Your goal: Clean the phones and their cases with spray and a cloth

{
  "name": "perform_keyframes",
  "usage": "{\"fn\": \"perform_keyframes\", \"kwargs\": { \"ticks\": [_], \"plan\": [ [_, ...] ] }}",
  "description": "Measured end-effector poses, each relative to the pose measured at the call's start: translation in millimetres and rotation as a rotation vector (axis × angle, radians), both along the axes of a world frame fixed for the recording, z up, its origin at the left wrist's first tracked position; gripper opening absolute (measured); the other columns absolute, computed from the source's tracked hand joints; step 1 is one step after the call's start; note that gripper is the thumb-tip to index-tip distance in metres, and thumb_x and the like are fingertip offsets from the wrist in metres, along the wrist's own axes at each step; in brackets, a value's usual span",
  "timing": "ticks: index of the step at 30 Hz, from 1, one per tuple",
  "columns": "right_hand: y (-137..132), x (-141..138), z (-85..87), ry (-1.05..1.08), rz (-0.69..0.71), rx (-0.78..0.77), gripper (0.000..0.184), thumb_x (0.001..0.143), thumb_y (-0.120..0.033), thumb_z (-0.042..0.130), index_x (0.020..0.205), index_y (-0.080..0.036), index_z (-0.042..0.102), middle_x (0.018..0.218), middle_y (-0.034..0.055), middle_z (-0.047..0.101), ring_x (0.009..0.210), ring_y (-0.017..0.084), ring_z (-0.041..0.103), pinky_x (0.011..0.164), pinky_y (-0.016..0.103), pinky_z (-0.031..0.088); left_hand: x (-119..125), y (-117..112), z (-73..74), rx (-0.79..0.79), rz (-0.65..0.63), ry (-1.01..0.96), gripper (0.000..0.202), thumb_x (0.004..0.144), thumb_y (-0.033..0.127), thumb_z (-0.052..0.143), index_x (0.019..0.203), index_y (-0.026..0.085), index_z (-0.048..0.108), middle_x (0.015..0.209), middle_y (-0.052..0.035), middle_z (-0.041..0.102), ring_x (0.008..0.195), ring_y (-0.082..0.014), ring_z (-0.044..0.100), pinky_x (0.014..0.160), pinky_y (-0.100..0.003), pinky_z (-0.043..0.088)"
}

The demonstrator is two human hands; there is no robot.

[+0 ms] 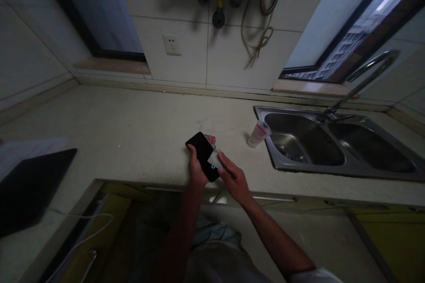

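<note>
My left hand (196, 166) grips a black phone (203, 152) from below, holding it tilted above the front edge of the pale countertop (133, 132). My right hand (233, 176) rests on the phone's lower right side, its fingers pinching a small whitish cloth or wipe (214, 157) against the dark screen. A tiny lit ring shows near the phone's lower end.
A small white bottle with a pink label (258, 134) stands beside a double steel sink (335, 143) with a curved faucet (361, 80). A black cooktop (31, 188) lies at the left, with a white cable (83, 239) below it. A wall socket (171, 45) and hanging hoses (262, 13) sit behind.
</note>
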State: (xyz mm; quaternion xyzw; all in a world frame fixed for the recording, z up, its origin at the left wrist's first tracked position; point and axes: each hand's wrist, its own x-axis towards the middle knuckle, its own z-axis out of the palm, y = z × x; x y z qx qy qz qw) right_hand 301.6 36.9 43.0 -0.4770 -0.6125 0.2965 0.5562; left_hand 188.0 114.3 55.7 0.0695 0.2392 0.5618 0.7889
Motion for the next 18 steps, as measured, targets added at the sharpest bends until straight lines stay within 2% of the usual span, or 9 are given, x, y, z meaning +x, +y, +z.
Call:
{"fn": "perform_keyframes", "kwargs": {
  "ticks": [3, 5, 9, 11, 14, 18],
  "plan": [
    [-8.6, -7.0, -6.5, 0.137, -0.099, -0.119, 0.039, 0.093, -0.042, 0.062, 0.129, -0.028, 0.066, 0.135, 0.0048, 0.063, 0.129, 0.027, 0.058, 0.113, 0.051, 0.044, -2.0, -0.3, 5.2, -0.090, 0.039, 0.139, 0.062, 0.091, 0.067, 0.045, 0.113, 0.016, 0.071, 0.107, -0.0127, 0.074, 0.103, -0.0248, 0.069, 0.089, -0.034, 0.054],
    [-16.3, -8.1, -10.0, 0.207, -0.142, -0.191, 0.041, 0.091, -0.045, 0.063, 0.128, -0.026, 0.067, 0.131, 0.0054, 0.066, 0.123, 0.029, 0.064, 0.108, 0.051, 0.048, -2.3, 0.1, 5.0, -0.137, 0.091, 0.244, 0.061, 0.090, 0.067, 0.047, 0.103, 0.014, 0.073, 0.093, -0.0119, 0.075, 0.088, -0.0225, 0.072, 0.078, -0.031, 0.055],
    [-31.0, -10.7, -11.4, 0.221, -0.174, -0.223, 0.041, 0.092, -0.044, 0.063, 0.126, -0.024, 0.068, 0.127, 0.0057, 0.068, 0.116, 0.028, 0.068, 0.102, 0.049, 0.055, 1.6, 0.1, -0.8, -0.154, 0.209, 0.501, 0.058, 0.080, 0.069, 0.061, 0.090, 0.013, 0.071, 0.071, -0.0051, 0.069, 0.061, -0.0170, 0.065, 0.059, -0.027, 0.050],
    [-35.4, -13.4, -10.7, 0.135, -0.180, -0.175, 0.036, 0.093, -0.040, 0.062, 0.125, -0.025, 0.069, 0.123, 0.0048, 0.070, 0.112, 0.027, 0.070, 0.099, 0.047, 0.057, 4.9, -1.3, -2.1, -0.122, 0.273, 0.564, 0.053, 0.079, 0.066, 0.064, 0.092, 0.015, 0.070, 0.072, -0.0027, 0.067, 0.062, -0.0151, 0.064, 0.059, -0.025, 0.048],
    [-36.9, -17.5, -9.5, -0.057, -0.176, 0.011, 0.034, 0.096, -0.031, 0.058, 0.128, -0.028, 0.066, 0.122, 0.0033, 0.071, 0.109, 0.025, 0.071, 0.096, 0.043, 0.060, 9.2, -4.7, -0.1, -0.077, 0.319, 0.557, 0.046, 0.081, 0.061, 0.064, 0.095, 0.018, 0.068, 0.072, -0.0002, 0.066, 0.064, -0.0129, 0.063, 0.058, -0.022, 0.046],
    [-32.1, -19.8, -3.0, -0.295, -0.076, 0.311, 0.045, 0.097, -0.020, 0.053, 0.141, -0.029, 0.054, 0.130, 0.0043, 0.068, 0.116, 0.021, 0.068, 0.099, 0.037, 0.059, 8.5, -8.8, 5.9, -0.122, 0.235, 0.371, 0.049, 0.082, 0.066, 0.059, 0.093, 0.019, 0.064, 0.060, 0.0039, 0.057, 0.044, -0.0088, 0.051, 0.044, -0.020, 0.038]
  ]
}}
